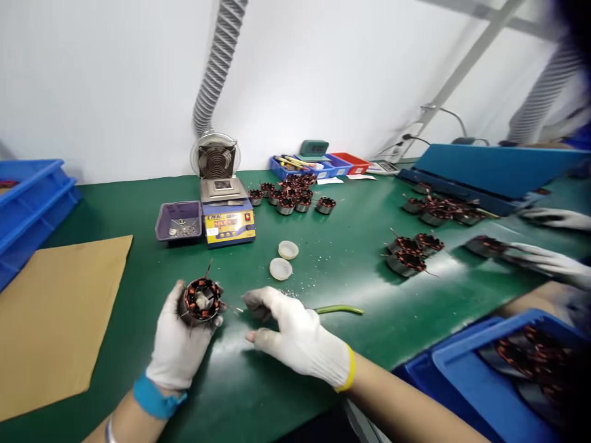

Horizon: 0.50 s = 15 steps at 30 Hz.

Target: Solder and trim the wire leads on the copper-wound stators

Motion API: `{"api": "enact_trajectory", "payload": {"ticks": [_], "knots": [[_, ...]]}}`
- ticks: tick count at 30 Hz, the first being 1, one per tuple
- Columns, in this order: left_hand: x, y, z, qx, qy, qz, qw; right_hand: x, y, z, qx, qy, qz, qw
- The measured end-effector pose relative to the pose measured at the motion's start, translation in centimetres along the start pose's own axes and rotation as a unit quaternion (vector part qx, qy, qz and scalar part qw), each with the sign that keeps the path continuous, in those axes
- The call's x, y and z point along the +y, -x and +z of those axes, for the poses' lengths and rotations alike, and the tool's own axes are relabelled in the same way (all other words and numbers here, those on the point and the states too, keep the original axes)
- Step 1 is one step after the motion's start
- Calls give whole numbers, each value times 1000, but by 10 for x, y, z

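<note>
In my gloved left hand [182, 347] is a motor stator [202, 299], a metal ring wound with copper wire, with its open end facing up. Loose wire ends stick out of it, some toward the right. My gloved right hand [295, 332] hovers just right of the stator, thumb and fingers apart and nothing visible between them. Behind that hand a green handle [340, 309] shows; its other end is hidden. Two small round white dishes [281, 269] rest on the green table [240, 394] beyond, with small silvery bits scattered near them.
A yellow-and-blue heating unit [229, 226] with a digital display stands by a purple bin [179, 221]. More stators [286, 205] sit behind and to the right [406, 261]. Cardboard [60, 320] and blue crates [37, 215] are left. A co-worker's gloved hands [549, 258] work at right.
</note>
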<state>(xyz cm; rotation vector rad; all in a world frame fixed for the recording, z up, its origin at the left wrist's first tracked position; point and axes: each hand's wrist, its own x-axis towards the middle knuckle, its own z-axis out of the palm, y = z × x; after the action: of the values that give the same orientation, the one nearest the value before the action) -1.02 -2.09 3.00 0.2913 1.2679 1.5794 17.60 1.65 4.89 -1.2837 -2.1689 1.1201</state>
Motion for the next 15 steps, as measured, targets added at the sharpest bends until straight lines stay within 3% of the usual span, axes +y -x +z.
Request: {"api": "enact_trajectory", "payload": {"ticks": [4, 8, 12, 15], "knots": [[-8, 5, -8, 14, -86, 98, 991, -10, 2, 12, 30, 0, -52, 998], [-11, 5, -9, 4, -129, 137, 982, -16, -3, 17, 50, -46, -51, 996], [-8, 5, -6, 1, -102, 122, 987, -10, -9, 31, 10, -219, 22, 975], [-3, 6, -4, -4, -29, 44, 999, 1, -10, 42, -14, -309, 54, 949]]}}
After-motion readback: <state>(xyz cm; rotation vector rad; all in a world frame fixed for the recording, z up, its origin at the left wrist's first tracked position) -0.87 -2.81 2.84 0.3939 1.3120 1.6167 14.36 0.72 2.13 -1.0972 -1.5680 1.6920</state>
